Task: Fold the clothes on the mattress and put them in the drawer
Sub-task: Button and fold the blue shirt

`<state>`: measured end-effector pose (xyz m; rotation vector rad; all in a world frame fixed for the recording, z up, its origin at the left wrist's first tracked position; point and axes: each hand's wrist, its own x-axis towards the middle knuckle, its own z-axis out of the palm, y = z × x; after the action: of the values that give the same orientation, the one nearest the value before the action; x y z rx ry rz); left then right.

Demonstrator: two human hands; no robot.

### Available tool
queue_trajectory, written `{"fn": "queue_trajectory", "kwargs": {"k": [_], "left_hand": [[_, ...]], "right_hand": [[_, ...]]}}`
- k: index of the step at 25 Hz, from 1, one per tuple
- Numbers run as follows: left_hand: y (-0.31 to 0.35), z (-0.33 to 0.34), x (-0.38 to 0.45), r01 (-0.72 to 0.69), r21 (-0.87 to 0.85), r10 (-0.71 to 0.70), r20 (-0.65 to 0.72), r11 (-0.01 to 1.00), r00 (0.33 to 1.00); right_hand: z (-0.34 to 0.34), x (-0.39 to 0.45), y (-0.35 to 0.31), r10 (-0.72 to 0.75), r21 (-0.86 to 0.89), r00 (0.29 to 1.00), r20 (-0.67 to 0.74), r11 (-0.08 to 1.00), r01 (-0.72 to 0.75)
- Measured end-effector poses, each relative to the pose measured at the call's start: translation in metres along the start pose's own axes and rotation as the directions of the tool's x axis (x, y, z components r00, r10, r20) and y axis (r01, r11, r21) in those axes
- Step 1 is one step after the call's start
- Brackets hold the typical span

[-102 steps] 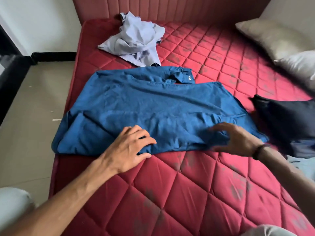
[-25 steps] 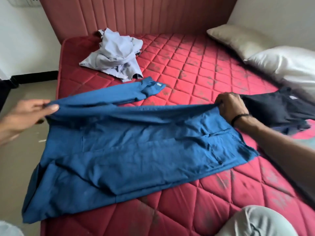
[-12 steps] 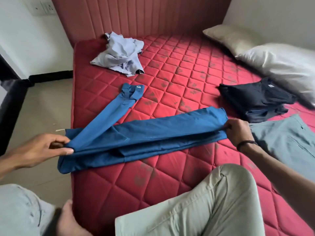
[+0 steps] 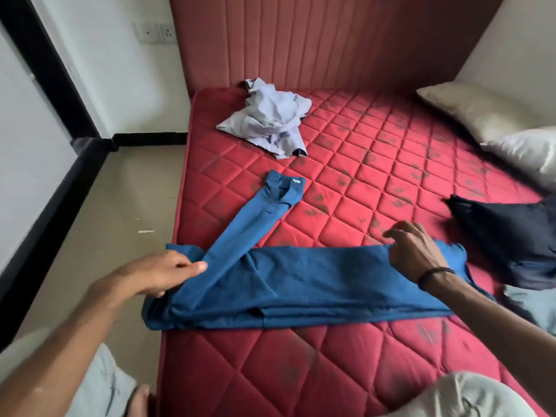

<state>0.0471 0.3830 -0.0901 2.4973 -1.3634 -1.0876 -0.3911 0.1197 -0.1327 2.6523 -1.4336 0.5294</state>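
My left hand [image 4: 164, 273] pinches the blue shirt [image 4: 301, 284], right hand [image 4: 416, 255] loose-fingered on its far end: the sleeve [image 4: 258, 218] trailing beyond my pinch should fold in first.

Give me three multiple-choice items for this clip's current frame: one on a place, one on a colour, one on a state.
1. Where does the crumpled pale shirt lie?
A. near the headboard
B. on the floor
C. on the white pillow

2. What colour is the shirt being folded?
A. black
B. blue
C. grey

3. What is the left hand doing?
A. resting flat on the mattress
B. pinching the blue shirt's left end
C. holding the pale shirt

Answers:
1. A: it sits at the far end of the red mattress, just below the headboard.
2. B: the long folded cloth between both hands is blue, its sleeve stretched out toward the pale shirt.
3. B: thumb and fingers close on the cloth's left end; the right hand touches the other end.
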Motion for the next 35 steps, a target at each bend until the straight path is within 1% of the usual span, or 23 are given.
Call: {"fn": "queue_trajectory", "kwargs": {"k": [3,6,9,11,14,16,18,19,21,22,23,24,25,26,27,28,29,30,31,32,33,34,35], "left_hand": [[0.026,0.003,0.018,-0.086,0.109,0.096,-0.095,0.990,0.991],[0.034,0.005,0.039,-0.062,0.202,0.092,-0.140,0.977,0.986],[0.026,-0.008,0.046,-0.041,0.208,0.054,-0.055,0.977,0.997],[0.017,-0.017,0.045,0.013,0.197,-0.025,0.055,0.980,0.998],[0.007,-0.017,0.043,0.050,0.256,-0.087,0.135,0.965,0.987],[0.007,-0.009,0.041,0.026,0.267,-0.061,0.125,0.963,0.990],[0.010,-0.004,0.038,0.019,0.275,-0.040,0.070,0.961,0.997],[0.010,-0.003,0.036,0.023,0.286,-0.032,0.027,0.958,0.999],[0.015,-0.001,0.026,0.011,0.298,0.007,-0.057,0.954,0.998],[0.019,0.001,0.021,-0.007,0.307,0.039,-0.099,0.952,0.994],[0.024,0.004,0.015,-0.027,0.319,0.072,-0.130,0.947,0.989],[0.035,0.010,0.005,-0.053,0.346,0.107,-0.139,0.937,0.985],[0.043,0.019,-0.001,-0.059,0.395,0.120,-0.132,0.917,0.984],[0.048,0.027,-0.006,-0.051,0.450,0.116,-0.118,0.892,0.986],[0.052,0.036,-0.010,-0.048,0.499,0.104,-0.084,0.865,0.991],[0.050,0.042,-0.012,-0.053,0.531,0.082,-0.030,0.846,0.996],[0.046,0.046,-0.012,-0.061,0.533,0.045,0.043,0.844,0.998],[0.040,0.046,-0.012,-0.068,0.501,0.009,0.120,0.863,0.993],[0.034,0.044,-0.012,-0.064,0.450,-0.031,0.200,0.891,0.979],[0.030,0.041,-0.014,-0.038,0.367,-0.056,0.242,0.929,0.969],[0.029,0.038,-0.017,-0.019,0.273,-0.042,0.216,0.962,0.976],[0.031,0.037,-0.017,-0.022,0.193,0.001,0.107,0.981,0.994],[0.035,0.037,-0.016,-0.034,0.135,0.043,-0.062,0.990,0.997]], "right_hand": [[0.030,0.094,-0.084,0.092,0.235,0.984,0.151,0.964,-0.126],[0.069,0.185,-0.169,0.156,0.308,0.945,0.289,0.919,-0.246],[0.112,0.238,-0.225,0.191,0.162,0.899,0.395,0.948,-0.273],[0.132,0.248,-0.240,0.249,0.058,0.882,0.400,0.954,-0.296],[0.139,0.246,-0.248,0.374,0.218,0.845,0.382,0.852,-0.475],[0.113,0.241,-0.242,0.413,0.497,0.838,0.358,0.675,-0.545],[0.069,0.232,-0.214,0.447,0.754,0.823,0.350,0.387,-0.531],[0.043,0.222,-0.192,0.479,0.852,0.800,0.361,0.180,-0.492],[-0.009,0.180,-0.142,0.462,0.885,0.755,0.465,-0.212,-0.415],[-0.033,0.150,-0.119,0.414,0.877,0.780,0.470,-0.316,-0.362],[-0.052,0.118,-0.096,0.373,0.899,0.829,0.416,-0.307,-0.313],[-0.064,0.086,-0.073,0.372,0.900,0.824,0.428,-0.261,-0.350],[-0.067,0.049,-0.057,0.340,0.866,0.805,0.487,-0.310,-0.393],[-0.058,0.014,-0.040,0.328,0.772,0.721,0.610,-0.448,-0.451],[-0.043,-0.018,-0.019,0.350,0.715,0.666,0.659,-0.567,-0.409],[-0.028,-0.047,-0.004,0.424,0.711,0.595,0.683,-0.572,-0.408],[-0.014,-0.070,0.010,0.464,0.711,0.564,0.683,-0.599,-0.368],[-0.001,-0.078,0.021,0.522,0.701,0.487,0.700,-0.632,-0.330],[0.001,-0.081,0.025,0.531,0.676,0.443,0.722,-0.677,-0.290],[0.001,-0.079,0.023,0.592,0.723,0.417,0.690,-0.595,-0.352],[-0.002,-0.075,0.018,0.667,0.787,0.435,0.606,-0.420,-0.452],[0.001,-0.071,0.014,0.740,0.809,0.468,0.483,-0.174,-0.561],[0.006,-0.068,0.012,0.766,0.770,0.513,0.388,0.037,-0.638]]}}
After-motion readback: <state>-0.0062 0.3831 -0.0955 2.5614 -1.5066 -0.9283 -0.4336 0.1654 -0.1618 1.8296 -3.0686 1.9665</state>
